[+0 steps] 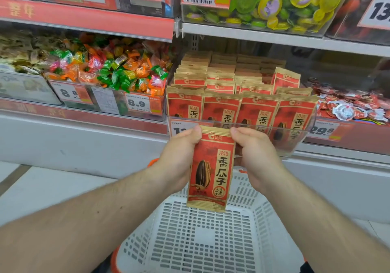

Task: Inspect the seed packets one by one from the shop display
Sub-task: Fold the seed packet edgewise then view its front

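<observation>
A red and tan sunflower seed packet [211,171] hangs upright in front of me, its printed face toward the camera. My left hand [179,158] grips its upper left edge, thumb at the top corner. My right hand [255,154] holds its upper right edge, with the thumb on the packet's top. Behind them a clear plastic display bin [304,137] on the shelf holds several rows of identical seed packets [240,95] standing upright.
A white perforated shopping basket [202,236] with orange trim sits directly below the held packet. Bins of wrapped candies [109,72] lie to the left, red snack packs [350,106] to the right, and jelly cups [278,4] on the shelf above.
</observation>
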